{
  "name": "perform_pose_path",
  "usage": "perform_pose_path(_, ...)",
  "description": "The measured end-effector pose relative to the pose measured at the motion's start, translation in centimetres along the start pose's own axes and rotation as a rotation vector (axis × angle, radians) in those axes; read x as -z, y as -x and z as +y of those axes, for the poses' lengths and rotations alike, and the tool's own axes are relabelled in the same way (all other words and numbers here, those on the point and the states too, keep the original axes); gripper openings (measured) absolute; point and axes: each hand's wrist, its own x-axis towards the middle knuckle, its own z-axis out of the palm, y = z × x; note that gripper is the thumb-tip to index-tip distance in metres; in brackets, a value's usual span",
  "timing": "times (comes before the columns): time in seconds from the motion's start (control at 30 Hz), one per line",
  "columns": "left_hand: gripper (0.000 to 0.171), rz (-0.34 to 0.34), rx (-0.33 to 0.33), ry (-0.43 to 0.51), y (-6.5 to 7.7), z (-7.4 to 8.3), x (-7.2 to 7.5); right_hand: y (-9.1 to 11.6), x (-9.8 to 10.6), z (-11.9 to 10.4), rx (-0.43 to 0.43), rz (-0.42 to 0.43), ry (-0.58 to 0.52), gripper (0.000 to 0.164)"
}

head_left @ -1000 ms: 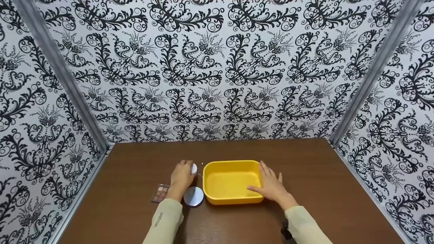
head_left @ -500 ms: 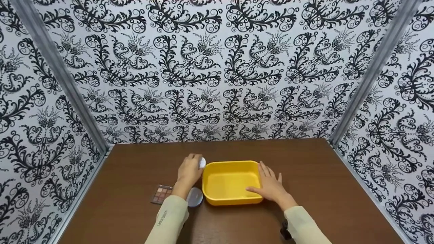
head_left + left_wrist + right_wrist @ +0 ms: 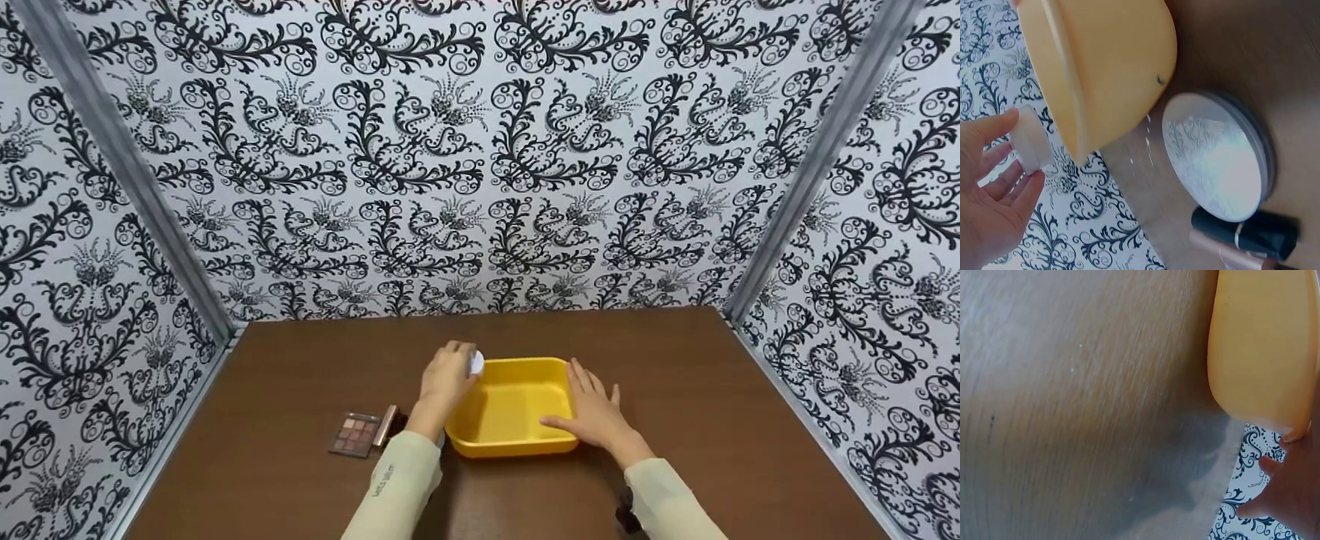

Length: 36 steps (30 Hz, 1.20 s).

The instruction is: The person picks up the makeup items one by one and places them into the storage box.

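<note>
My left hand pinches a small white round jar between thumb and fingers, over the back left corner of a yellow plastic tub. In the left wrist view the jar stands just beside the tub's rim, apart from the table. Inside the tub only its bare floor shows. My right hand rests on the tub's right rim, fingers extended along the edge and thumb reaching over the inside. In the right wrist view its fingers are spread, some off the tub.
Left of the tub lies an eyeshadow palette. Beside it are a rose-gold tube and a black lipstick-like tube. A round compact with a shiny lid lies by the tub, mostly behind my left arm in the head view. Patterned walls enclose the table.
My left hand has lifted the white jar and carried it rightward to over the tub's back left corner. The two tubes have come out from behind my left arm. My right hand stays put.
</note>
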Motion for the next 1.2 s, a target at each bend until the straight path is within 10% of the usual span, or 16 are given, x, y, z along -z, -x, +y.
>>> perform_pose_path(1.2, 0.036, -0.070, -0.130, -0.058, -0.1, 6.2, -6.0, 0.2, -0.1, -0.4, -0.023, -0.001, 0.008, 0.113)
